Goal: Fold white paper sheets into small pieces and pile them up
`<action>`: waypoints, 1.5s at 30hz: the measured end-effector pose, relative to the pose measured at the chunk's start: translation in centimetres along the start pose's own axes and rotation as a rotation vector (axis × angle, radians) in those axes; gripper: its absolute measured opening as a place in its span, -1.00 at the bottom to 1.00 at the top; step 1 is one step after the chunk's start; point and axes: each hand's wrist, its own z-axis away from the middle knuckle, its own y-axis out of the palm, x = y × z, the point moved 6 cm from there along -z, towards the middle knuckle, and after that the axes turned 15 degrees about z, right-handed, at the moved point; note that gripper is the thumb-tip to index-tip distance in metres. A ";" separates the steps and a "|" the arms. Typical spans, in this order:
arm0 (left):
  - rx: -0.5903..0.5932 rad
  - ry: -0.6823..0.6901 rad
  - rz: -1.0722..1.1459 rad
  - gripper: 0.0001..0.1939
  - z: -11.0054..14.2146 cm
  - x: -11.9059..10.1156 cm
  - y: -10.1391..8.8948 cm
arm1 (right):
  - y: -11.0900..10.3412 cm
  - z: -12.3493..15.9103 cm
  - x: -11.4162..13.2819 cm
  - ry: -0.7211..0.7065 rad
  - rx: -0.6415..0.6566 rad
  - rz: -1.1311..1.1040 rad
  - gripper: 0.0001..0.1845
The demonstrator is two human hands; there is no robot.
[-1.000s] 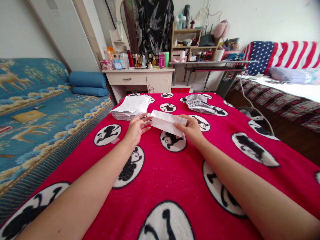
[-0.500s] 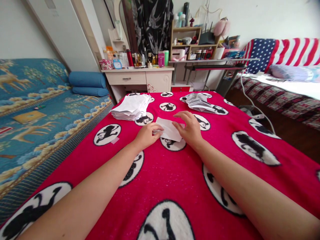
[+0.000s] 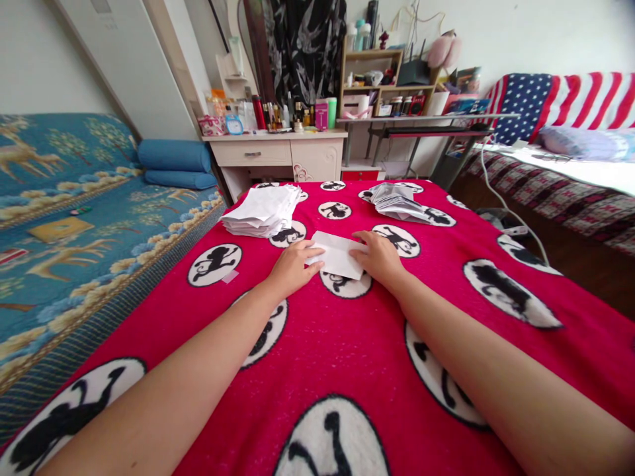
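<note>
A folded white sheet of paper (image 3: 337, 256) lies on the red patterned cloth (image 3: 317, 337), between my two hands. My left hand (image 3: 295, 264) grips its left end, thumb on the near side and fingers on the far side. At the other end, my right hand (image 3: 380, 258) has its thumb on top of the paper and its fingers bent at the far edge. Beyond my left hand sits a stack of white paper sheets (image 3: 262, 210). A pile of folded papers (image 3: 399, 201) rests farther back on the right.
A small pale scrap (image 3: 230, 276) lies on the cloth at left. The blue sofa (image 3: 109, 225) borders the left side. Behind stand a dresser (image 3: 262, 153) crowded with bottles and a desk (image 3: 426, 120). A white cable (image 3: 510, 205) hangs at right near a bed (image 3: 570, 178).
The paper has come down from a raised, tilted position onto the cloth. Both hands have lowered with it, and my right fingers have settled closer to its far edge.
</note>
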 end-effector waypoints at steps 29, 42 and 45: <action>-0.344 0.118 0.250 -0.84 0.0 -1.6 -2.4 | -1.3 0.6 1.6 0.146 -0.021 -1.125 -0.48; -0.277 0.267 0.188 -0.76 0.0 -2.5 -2.4 | -4.6 1.5 2.8 -0.234 -0.403 -0.652 -0.81; -0.330 0.164 0.116 -0.68 0.0 -1.4 -2.8 | -3.9 1.4 2.8 -0.344 -0.363 -0.510 -0.70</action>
